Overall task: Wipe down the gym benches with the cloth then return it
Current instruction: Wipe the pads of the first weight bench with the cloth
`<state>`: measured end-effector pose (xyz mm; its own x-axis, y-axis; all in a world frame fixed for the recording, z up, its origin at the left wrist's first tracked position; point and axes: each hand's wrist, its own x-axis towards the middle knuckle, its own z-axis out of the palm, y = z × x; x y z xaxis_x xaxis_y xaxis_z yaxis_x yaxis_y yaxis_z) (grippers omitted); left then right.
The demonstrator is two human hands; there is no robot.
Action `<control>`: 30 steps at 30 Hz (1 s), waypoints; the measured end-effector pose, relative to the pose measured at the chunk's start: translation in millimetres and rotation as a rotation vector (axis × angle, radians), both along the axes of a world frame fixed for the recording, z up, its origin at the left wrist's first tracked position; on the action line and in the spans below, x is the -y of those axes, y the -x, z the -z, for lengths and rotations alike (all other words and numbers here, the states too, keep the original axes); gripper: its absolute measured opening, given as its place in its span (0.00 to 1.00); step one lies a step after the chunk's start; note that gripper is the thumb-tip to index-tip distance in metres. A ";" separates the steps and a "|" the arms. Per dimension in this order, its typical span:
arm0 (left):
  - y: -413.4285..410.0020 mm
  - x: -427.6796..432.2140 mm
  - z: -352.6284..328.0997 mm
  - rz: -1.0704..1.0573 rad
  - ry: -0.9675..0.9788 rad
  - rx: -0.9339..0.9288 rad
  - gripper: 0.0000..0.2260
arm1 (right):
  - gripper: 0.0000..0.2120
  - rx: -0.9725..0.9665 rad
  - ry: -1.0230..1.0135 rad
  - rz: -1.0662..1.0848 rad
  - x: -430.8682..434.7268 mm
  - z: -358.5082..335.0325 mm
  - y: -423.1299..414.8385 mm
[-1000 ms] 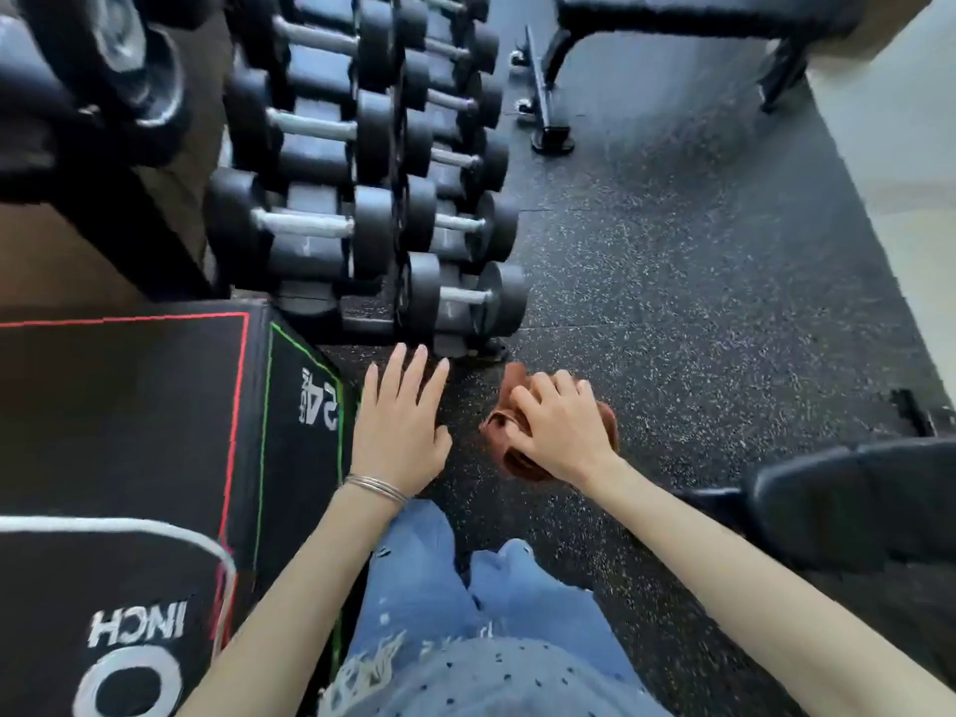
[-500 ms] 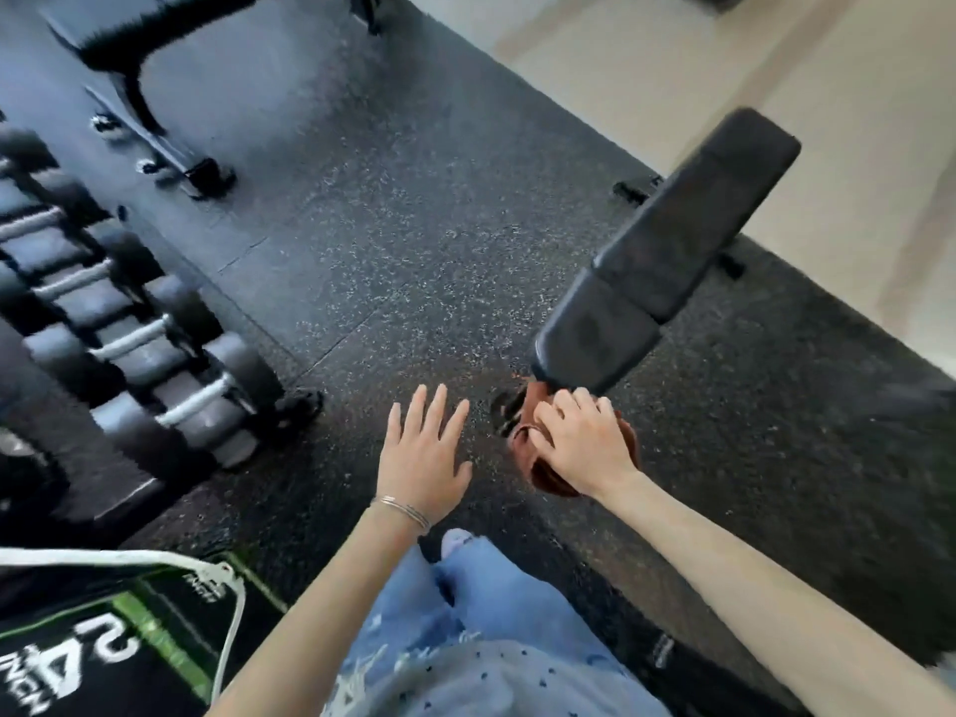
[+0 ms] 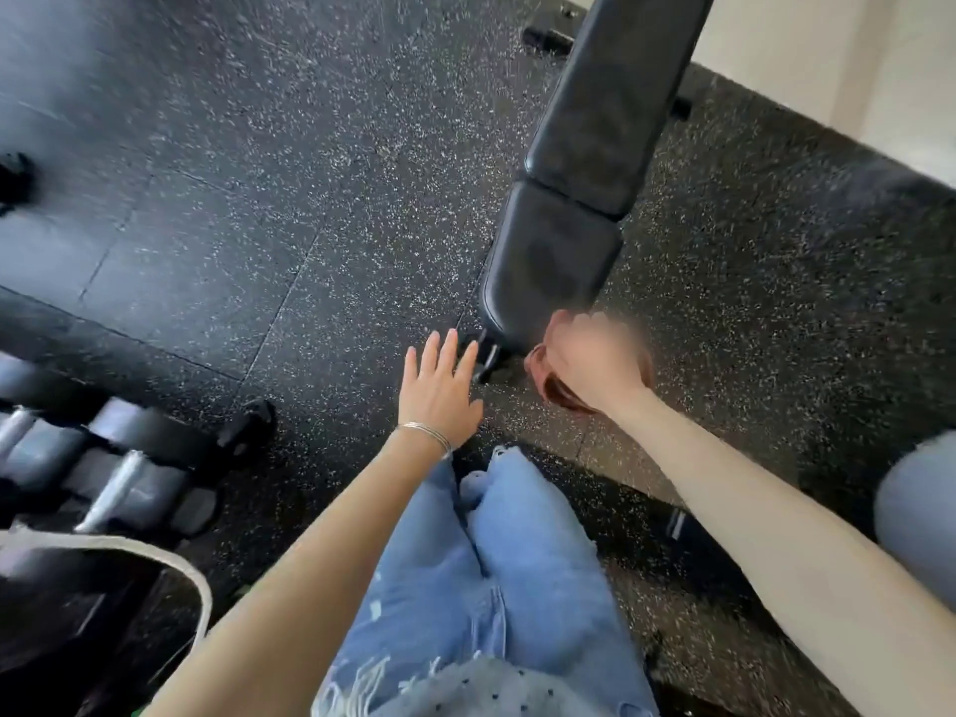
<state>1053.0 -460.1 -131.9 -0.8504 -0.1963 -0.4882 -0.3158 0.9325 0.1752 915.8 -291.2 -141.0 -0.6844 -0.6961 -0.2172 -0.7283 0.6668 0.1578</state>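
Cloth bunched inside right hand's curled, gripping fingers beside bench end; left hand fingers straight.

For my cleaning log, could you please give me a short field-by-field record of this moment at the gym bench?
setting: speckled rubber floor, dumbbells at the person's left
bench: black padded gym bench, its seat pad nearest the person
cloth: reddish-brown cloth, bunched in the right hand
right hand: right hand grips the cloth at the seat pad's near end; blurred, contact unclear
left hand: left hand open, fingers straight, holding nothing
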 end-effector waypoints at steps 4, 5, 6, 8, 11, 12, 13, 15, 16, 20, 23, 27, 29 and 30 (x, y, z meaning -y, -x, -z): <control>42.7 9.2 34.9 -0.060 -0.058 0.005 0.33 | 0.15 0.038 0.028 0.049 16.1 28.5 40.3; 53.8 10.5 46.0 -0.085 -0.075 0.002 0.34 | 0.16 0.047 0.026 0.037 17.6 37.9 49.6; 61.1 13.6 53.7 -0.115 -0.083 -0.012 0.34 | 0.17 0.055 0.042 0.022 21.2 43.5 56.3; 89.0 13.6 85.6 -0.179 -0.118 -0.035 0.34 | 0.19 0.075 0.036 0.000 25.4 70.4 87.2; 112.1 9.8 113.1 -0.210 -0.139 -0.062 0.36 | 0.18 0.055 0.013 -0.027 29.9 98.2 117.8; 122.0 5.2 128.1 -0.221 -0.156 -0.058 0.37 | 0.18 0.059 0.011 -0.022 30.2 114.0 131.5; 129.5 0.5 141.1 -0.235 -0.174 -0.050 0.39 | 0.17 0.060 0.006 -0.011 29.6 129.8 142.6; 143.0 -7.5 159.6 -0.296 -0.203 -0.047 0.41 | 0.16 0.071 -0.002 0.028 30.9 155.1 158.4; 149.2 -10.8 167.0 -0.325 -0.214 -0.052 0.42 | 0.16 0.099 -0.001 0.062 32.9 165.6 163.2; 162.3 -23.9 186.2 -0.426 -0.251 -0.025 0.46 | 0.18 0.367 0.229 0.345 27.4 192.8 152.4; 164.1 -33.2 192.9 -0.492 -0.249 -0.026 0.46 | 0.23 0.436 0.323 0.351 13.5 198.6 134.2; 163.8 -37.6 195.0 -0.498 -0.236 -0.033 0.46 | 0.30 0.320 0.140 0.240 13.1 204.0 131.9; 163.5 -39.0 195.6 -0.465 -0.202 -0.031 0.46 | 0.29 0.284 0.112 0.175 22.3 209.3 148.4; 164.0 -40.8 195.5 -0.450 -0.177 -0.032 0.46 | 0.28 0.271 0.107 0.143 29.0 212.8 160.5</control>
